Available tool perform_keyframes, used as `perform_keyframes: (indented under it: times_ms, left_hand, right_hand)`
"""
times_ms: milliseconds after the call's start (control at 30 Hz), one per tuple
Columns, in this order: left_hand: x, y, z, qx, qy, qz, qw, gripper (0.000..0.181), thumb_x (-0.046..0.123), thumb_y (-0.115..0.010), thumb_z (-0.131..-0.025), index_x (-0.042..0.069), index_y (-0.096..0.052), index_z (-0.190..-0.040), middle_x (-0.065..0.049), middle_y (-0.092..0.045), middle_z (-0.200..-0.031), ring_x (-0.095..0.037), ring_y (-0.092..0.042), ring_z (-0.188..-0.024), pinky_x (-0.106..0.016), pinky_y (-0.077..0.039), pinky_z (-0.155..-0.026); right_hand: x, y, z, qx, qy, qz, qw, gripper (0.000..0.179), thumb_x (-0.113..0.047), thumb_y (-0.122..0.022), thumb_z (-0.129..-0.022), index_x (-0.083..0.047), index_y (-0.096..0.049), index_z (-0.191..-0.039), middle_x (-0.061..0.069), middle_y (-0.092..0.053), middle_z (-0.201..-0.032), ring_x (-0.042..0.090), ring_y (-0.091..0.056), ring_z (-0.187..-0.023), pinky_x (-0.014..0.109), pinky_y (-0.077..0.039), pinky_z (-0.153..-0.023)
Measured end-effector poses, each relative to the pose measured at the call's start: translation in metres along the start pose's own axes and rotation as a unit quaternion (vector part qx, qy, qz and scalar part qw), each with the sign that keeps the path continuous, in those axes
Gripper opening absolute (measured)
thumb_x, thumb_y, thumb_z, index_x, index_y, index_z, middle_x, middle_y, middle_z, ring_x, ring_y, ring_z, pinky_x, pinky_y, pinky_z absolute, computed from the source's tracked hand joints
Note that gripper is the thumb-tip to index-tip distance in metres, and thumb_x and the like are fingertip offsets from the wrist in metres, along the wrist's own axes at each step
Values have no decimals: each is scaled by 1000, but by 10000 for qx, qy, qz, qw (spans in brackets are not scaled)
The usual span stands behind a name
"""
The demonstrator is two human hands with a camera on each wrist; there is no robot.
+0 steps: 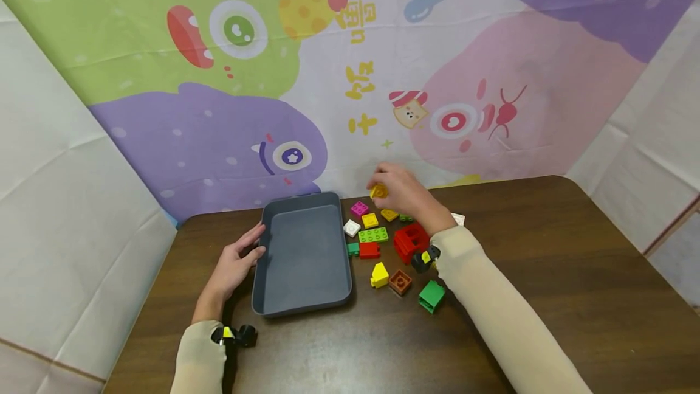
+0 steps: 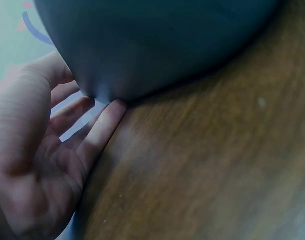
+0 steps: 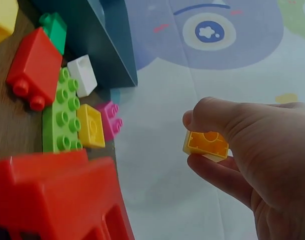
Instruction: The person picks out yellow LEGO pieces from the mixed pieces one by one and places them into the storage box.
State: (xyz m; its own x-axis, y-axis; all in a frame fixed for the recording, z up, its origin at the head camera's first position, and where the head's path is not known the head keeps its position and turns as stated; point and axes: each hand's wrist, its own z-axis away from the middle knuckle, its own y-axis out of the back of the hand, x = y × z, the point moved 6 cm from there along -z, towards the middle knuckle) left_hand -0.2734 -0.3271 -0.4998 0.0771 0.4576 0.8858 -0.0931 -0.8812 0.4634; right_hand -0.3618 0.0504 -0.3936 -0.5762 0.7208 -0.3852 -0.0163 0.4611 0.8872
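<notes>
A yellow toy building brick (image 3: 207,143), its hollow underside showing, is pinched between the thumb and fingers of my right hand (image 1: 399,189). That hand is raised above the far edge of the table, over the loose bricks. A dark grey rectangular tray (image 1: 306,254) stands left of the bricks. Against its left side rests my left hand (image 1: 232,266), fingers extended and touching the tray wall. In the left wrist view, the left hand's fingertips (image 2: 115,110) meet the tray's lower edge. Nearest the right hand lie a magenta brick (image 1: 359,208) and yellow bricks (image 1: 370,220).
Right of the tray are a lime-green brick (image 1: 374,235), a red brick (image 1: 369,250), a white brick (image 1: 352,228) and a larger red piece (image 1: 410,242). Closer in lie yellow (image 1: 380,275), brown (image 1: 400,283) and green (image 1: 432,296) bricks. A printed cloth (image 1: 350,157) hangs behind the table.
</notes>
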Motion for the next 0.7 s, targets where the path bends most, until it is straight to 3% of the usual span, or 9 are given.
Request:
perform_keyframes:
  times_ms: [267,700]
  left_hand:
    - [1,0,1,-5,1,-49,10000,57,8,-59,-116,4,-45,-172,-17,-31,-187,-52,-38,-168,-25,-59,-102]
    - [2,0,1,26,-13,42,10000,57,6,-59,-116,2,-45,-171,-18,-30,-187,-52,-38,-168,-15,-55,-95]
  right_hand:
    - [-16,-5,-8,109,153,-184,9997,21,-10,-87,-96,-5,-86,-116,12,-71,-117,31,-65,-109,44,-60,-98]
    - [-47,-12,-20,88,383,-313,9987,21,-11,-86,-97,-6,-85,-118,12,-72,-118,30,-65,-105,43,-60,-97]
